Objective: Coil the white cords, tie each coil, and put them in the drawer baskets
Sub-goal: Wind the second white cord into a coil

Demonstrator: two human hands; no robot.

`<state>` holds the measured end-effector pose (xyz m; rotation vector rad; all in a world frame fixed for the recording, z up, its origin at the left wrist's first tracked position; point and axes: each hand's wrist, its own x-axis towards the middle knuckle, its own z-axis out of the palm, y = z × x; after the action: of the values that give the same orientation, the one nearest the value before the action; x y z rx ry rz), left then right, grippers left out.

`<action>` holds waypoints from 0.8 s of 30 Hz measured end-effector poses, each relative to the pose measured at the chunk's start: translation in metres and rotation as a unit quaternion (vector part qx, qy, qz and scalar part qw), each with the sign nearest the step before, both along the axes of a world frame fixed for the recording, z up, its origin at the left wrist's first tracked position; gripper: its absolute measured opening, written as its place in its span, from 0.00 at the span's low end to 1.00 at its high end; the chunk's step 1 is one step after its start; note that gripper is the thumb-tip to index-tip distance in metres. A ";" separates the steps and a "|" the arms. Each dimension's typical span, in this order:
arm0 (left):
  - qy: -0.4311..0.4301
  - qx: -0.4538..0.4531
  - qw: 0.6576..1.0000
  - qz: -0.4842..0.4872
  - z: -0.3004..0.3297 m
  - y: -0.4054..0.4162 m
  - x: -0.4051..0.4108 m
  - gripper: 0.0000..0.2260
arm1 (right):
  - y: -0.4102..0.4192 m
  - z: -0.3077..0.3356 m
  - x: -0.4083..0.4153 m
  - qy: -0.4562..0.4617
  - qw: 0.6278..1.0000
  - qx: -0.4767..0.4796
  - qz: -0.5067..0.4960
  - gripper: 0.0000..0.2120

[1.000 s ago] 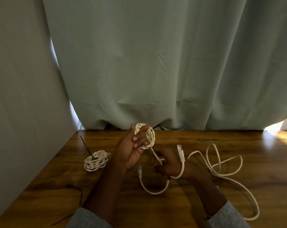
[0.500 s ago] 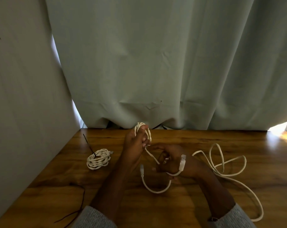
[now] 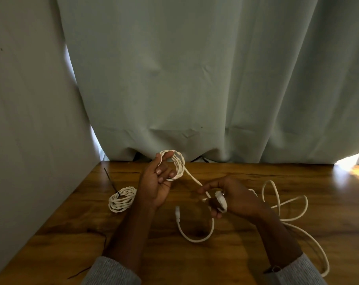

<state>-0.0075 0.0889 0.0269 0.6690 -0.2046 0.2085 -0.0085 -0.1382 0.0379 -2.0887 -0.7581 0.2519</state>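
Above the bench [image 3: 195,264], the left hand [image 3: 156,182] holds a half-wound cord coil [image 3: 177,164]; the right hand [image 3: 234,199] pinches its loose strand. A tied coil [image 3: 122,199] lies left.

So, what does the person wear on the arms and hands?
Both hands are bare: left hand, right hand. No gloves or rings show. Each arm has a grey knitted sleeve, pushed back toward the elbow: left sleeve, right sleeve. A thin dark band sits at the edge of the right sleeve.
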 end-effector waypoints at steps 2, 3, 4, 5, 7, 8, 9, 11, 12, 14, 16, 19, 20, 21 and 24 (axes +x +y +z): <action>0.005 -0.004 1.000 0.003 -0.001 -0.002 0.001 0.17 | 0.005 0.000 -0.002 -0.040 0.997 -0.064 0.030 0.19; 0.009 -0.001 1.000 0.009 -0.001 -0.003 0.002 0.18 | 0.008 0.000 -0.002 -0.078 0.992 -0.099 0.031 0.22; 0.015 0.004 1.000 0.017 -0.002 -0.004 0.003 0.18 | 0.011 0.000 -0.002 -0.100 0.988 -0.116 0.034 0.23; 0.020 0.011 0.999 0.028 -0.002 -0.005 0.004 0.18 | 0.013 0.000 -0.002 -0.104 0.987 -0.117 0.039 0.22; 0.031 0.048 0.996 0.065 -0.003 -0.007 0.005 0.17 | 0.017 -0.002 -0.003 -0.128 0.984 -0.110 0.058 0.14; 0.038 0.083 0.992 0.090 -0.003 -0.008 0.005 0.16 | 0.019 -0.003 -0.006 -0.121 0.985 -0.102 0.064 0.10; 0.044 0.122 0.985 0.113 -0.004 -0.011 0.006 0.15 | 0.020 -0.004 -0.009 -0.088 0.990 -0.080 0.072 0.07; 0.044 0.198 0.968 0.150 -0.008 -0.016 0.007 0.14 | 0.023 -0.005 -0.014 0.001 0.996 -0.040 0.085 0.08; 0.033 0.238 0.957 0.163 -0.010 -0.018 0.007 0.14 | 0.025 -0.005 -0.016 0.021 0.995 -0.028 0.096 0.09; 0.005 0.328 0.927 0.183 -0.015 -0.022 0.006 0.14 | 0.025 -0.004 -0.019 0.026 0.993 -0.011 0.114 0.10; -0.026 0.409 0.891 0.193 -0.019 -0.027 0.004 0.14 | 0.026 0.000 -0.023 0.005 0.992 -0.003 0.126 0.11; -0.075 0.497 0.841 0.199 -0.025 -0.032 0.002 0.07 | 0.025 0.005 -0.026 -0.108 0.987 0.011 0.115 0.08; -0.090 0.516 0.829 0.194 -0.025 -0.034 0.001 0.06 | 0.025 0.006 -0.024 -0.138 0.985 0.028 0.097 0.08; -0.101 0.527 0.824 0.181 -0.027 -0.035 0.002 0.06 | 0.025 0.007 -0.024 -0.151 0.985 0.049 0.075 0.09; -0.127 0.539 0.820 0.143 -0.029 -0.038 0.001 0.07 | 0.022 0.008 -0.020 -0.142 0.984 0.112 0.011 0.13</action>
<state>-0.0061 0.0514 -0.0024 1.8216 -0.4913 0.4808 -0.0285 -0.1159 0.0462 -1.9238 -0.9324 -0.1191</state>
